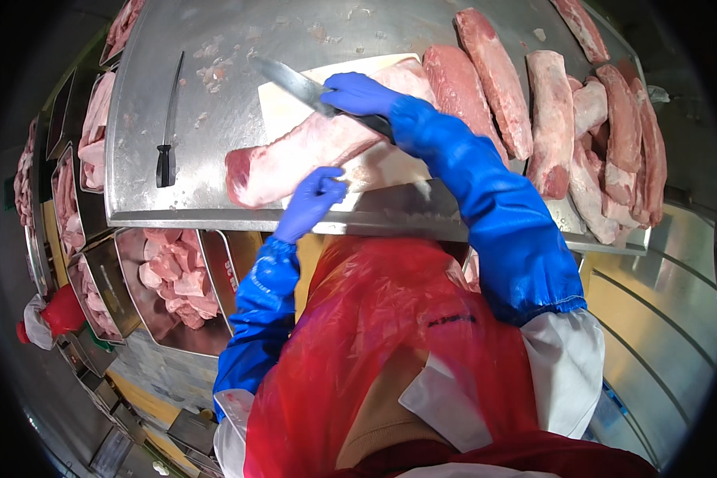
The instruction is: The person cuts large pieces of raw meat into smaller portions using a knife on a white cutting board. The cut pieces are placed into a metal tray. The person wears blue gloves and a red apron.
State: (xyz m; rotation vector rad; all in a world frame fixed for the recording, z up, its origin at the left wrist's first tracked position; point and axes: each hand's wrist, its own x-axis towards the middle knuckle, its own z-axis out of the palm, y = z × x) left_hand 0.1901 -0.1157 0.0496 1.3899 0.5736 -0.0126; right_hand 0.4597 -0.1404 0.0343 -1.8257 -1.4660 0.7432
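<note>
A long pale pork loin (pixel 295 163) lies slantwise across a white cutting board (pixel 283 107), its left end hanging over onto the steel table. My right hand (pixel 360 94), in a blue glove, grips a knife (pixel 291 82) with a dark handle. The wide blade points to the far left, above the loin and board. At the loin's near edge is my left hand (pixel 315 197), also gloved in blue, fingers curled in. Whether these fingers pinch the meat or a scrap of it is hidden.
A sharpening steel (pixel 166 151) lies on the steel table (pixel 143 95) at left. Several more loins (pixel 550 119) crowd the right side. Metal bins of meat pieces (pixel 179 275) stand below the left edge. Another person (pixel 56 315) in red and white is at far left.
</note>
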